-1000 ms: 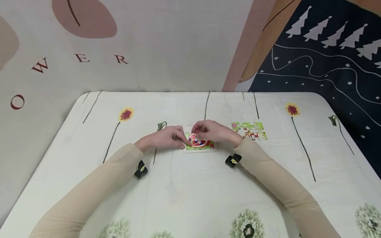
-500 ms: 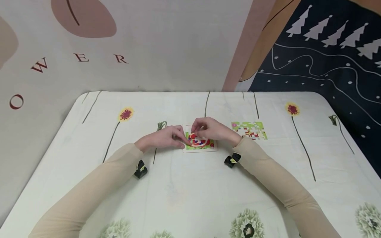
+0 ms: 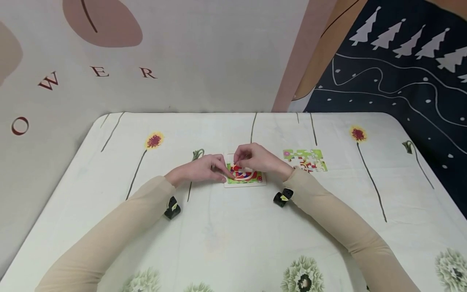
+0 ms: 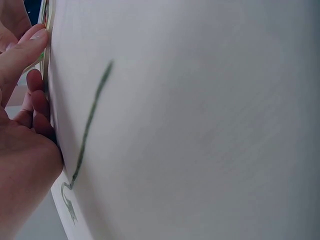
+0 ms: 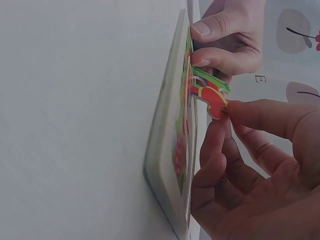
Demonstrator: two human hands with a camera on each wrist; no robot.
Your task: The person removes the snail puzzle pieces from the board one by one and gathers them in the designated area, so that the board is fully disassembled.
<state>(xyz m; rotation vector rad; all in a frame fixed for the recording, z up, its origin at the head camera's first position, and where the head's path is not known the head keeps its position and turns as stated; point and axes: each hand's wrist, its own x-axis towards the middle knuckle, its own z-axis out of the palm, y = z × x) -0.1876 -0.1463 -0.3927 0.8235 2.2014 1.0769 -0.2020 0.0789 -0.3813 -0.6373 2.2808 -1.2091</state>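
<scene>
A small jigsaw puzzle in a white-bordered tray (image 3: 245, 186) lies on the table, with a red, purple and green picture. My left hand (image 3: 205, 168) is at its left side, an outstretched finger touching the picture. In the right wrist view, the left hand's thumb and finger (image 5: 220, 59) rest at the puzzle's surface. My right hand (image 3: 260, 158) is over the upper part of the tray. Between thumb and fingertip it pinches a red, yellow and green puzzle piece (image 5: 214, 101), which stands tilted up from the tray.
Right of the tray, a joined group of green and red puzzle pieces (image 3: 310, 155) lies on the flower-printed white tablecloth (image 3: 219, 243). A printed wall hanging (image 3: 204, 52) rises behind the table's far edge.
My right hand has shifted slightly away from me and to the left, keeping its pinch. The left hand has stayed in place.
</scene>
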